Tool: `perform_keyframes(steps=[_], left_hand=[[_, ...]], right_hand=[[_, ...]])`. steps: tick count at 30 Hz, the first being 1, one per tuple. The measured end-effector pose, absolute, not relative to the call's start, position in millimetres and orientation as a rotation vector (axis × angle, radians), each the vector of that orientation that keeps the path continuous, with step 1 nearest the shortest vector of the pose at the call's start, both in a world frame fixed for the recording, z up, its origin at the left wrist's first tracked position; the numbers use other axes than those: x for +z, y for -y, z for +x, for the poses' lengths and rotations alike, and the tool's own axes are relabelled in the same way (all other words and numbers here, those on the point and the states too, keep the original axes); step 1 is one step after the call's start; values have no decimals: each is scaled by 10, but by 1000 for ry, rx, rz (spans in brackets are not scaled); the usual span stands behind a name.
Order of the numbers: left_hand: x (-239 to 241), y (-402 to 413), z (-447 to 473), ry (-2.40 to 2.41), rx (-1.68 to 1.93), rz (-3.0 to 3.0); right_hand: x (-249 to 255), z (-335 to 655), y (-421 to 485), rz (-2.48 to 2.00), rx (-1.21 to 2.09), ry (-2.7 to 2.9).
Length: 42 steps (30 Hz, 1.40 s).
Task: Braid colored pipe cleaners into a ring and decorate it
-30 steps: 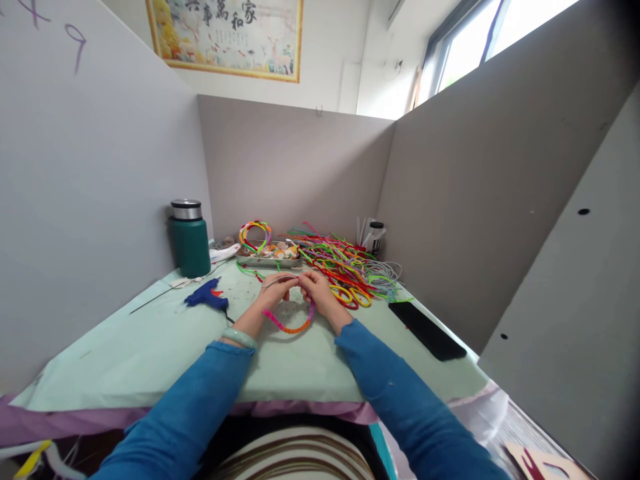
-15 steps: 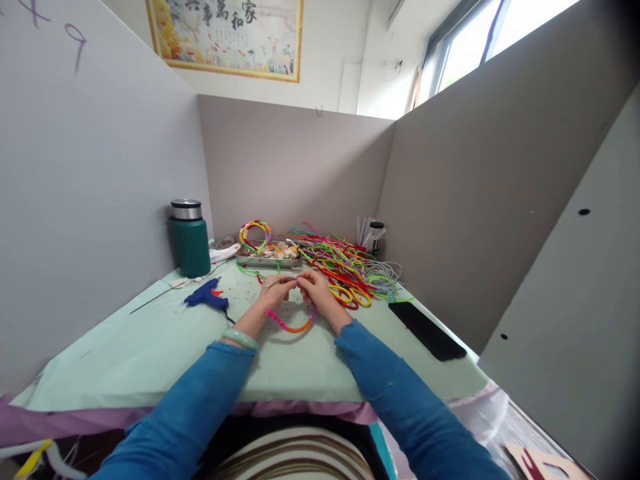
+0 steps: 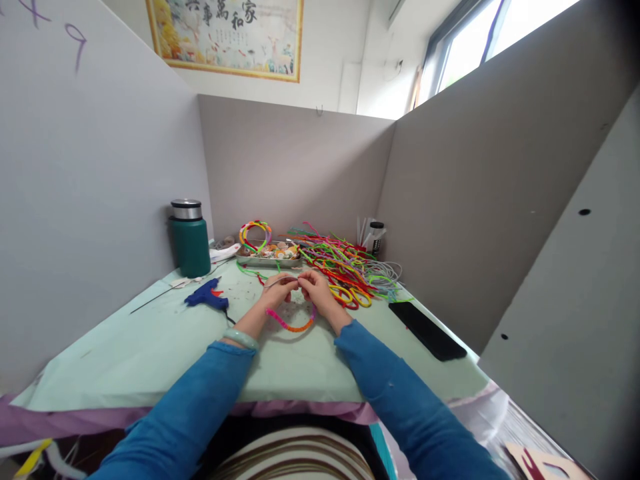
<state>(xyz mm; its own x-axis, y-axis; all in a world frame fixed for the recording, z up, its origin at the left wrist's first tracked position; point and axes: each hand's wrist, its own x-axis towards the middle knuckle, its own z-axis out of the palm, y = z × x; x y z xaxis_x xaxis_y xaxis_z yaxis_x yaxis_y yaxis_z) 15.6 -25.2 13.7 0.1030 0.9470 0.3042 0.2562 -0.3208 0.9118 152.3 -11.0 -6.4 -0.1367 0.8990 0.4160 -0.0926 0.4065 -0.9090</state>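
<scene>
Both my hands meet over the middle of the pale green table (image 3: 150, 353). My left hand (image 3: 277, 292) and my right hand (image 3: 316, 290) pinch the two ends of a curved hoop wrapped in pink and orange pipe cleaner (image 3: 293, 325), which hangs in a loop below my fingers. A thin bare grey stretch of the hoop shows by my left fingers. Blue sleeves cover both arms, and a pale bangle (image 3: 240, 337) circles my left wrist.
A blue glue gun (image 3: 206, 296) lies left of my hands. A green flask (image 3: 189, 239) stands at the back left. A metal tray (image 3: 267, 255) with a wrapped ring, a heap of coloured pipe cleaners (image 3: 345, 267) and a black phone (image 3: 426, 329) lie behind and right. Partition walls enclose the table.
The hoop has turned slightly in my fingers and its loop sits a little higher; my hands stay in the same place.
</scene>
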Motion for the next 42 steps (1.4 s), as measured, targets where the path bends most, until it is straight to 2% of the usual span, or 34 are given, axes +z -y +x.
perform_keyframes(steps=[10,18,26,32,42], left_hand=[[91,195,111,-1251,1242,1659],[80,202,145,-1247,1103,1674],[-33,73,135,-1389,996,1681],[5,66,124,-1396,1224,2046],[54,214,115,-1682,1102,2464]], right_hand=[[-121,1526,60,-820,880,1544],[-176,1562,-20,-973,599,1581],[-206,1585,-84,-1057,569,1494],[-216,1606,-119,-1177,507,1479],[-289,1590,-179,-1226,647,1439]])
